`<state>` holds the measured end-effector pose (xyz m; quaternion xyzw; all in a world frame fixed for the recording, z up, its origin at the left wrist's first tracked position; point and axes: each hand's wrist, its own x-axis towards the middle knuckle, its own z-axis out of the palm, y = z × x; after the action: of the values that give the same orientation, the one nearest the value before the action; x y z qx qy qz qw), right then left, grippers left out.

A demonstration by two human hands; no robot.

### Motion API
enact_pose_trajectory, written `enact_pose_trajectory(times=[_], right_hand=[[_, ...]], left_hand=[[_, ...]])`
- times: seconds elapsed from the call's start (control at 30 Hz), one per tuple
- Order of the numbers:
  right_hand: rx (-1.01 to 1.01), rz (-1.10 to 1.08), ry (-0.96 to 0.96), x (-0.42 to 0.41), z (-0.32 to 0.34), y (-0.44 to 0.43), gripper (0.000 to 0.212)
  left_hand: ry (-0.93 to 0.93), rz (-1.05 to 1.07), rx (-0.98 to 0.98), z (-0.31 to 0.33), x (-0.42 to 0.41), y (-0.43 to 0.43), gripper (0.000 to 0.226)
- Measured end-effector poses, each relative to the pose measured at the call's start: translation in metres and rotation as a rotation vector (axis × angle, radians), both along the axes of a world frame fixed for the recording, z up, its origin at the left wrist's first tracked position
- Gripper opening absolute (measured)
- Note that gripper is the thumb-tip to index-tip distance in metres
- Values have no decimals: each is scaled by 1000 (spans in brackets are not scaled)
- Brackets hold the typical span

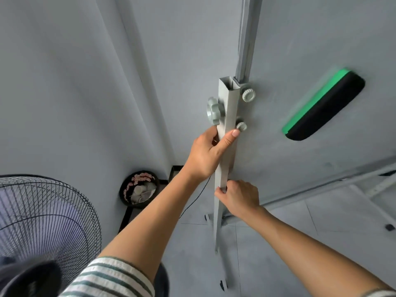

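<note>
A grey square metal post [228, 116] of a stand rises in the middle of the view. A narrower inner rail [248, 35] slides out of its open top. Three grey plastic knobs sit near the top: a large lobed one [213, 111] on the left, a round one [248, 95] on the right and a small one [241, 126] below it. My left hand [205, 155] grips the post just under the knobs, thumb across its front. Lower down, my right hand [240, 198] grips the same post.
A standing fan [42, 215] with a wire cage fills the lower left. A dark round bin [139, 188] with rubbish stands by the wall corner. A black and green eraser [323, 106] clings to the grey board on the right. The stand's feet [222, 285] rest on grey floor tiles.
</note>
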<state>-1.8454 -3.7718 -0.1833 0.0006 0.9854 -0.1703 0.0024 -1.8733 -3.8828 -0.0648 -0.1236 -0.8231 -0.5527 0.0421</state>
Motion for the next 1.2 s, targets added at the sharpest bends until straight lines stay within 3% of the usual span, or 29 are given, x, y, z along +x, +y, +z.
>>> enact_pose_trajectory(times=[0.37,0.57,0.73,0.97,1.2], right_hand=[[-29,-121,-102,142,7,-19,32],[-48,-60,-119,238,4,-39,29],[-49,37,-108,303,2,-49,30],[-17,198,-61,398,-4,-66,37],[-6,305,-66,497,-5,-95,38]], left_hand=[[32,-64,-21,-2,133,-23,55],[47,-9,-99,-5,232,-46,54],[33,48,-22,-7,304,-62,67],[0,214,103,-12,420,-68,36],[21,298,149,-20,526,-97,37]])
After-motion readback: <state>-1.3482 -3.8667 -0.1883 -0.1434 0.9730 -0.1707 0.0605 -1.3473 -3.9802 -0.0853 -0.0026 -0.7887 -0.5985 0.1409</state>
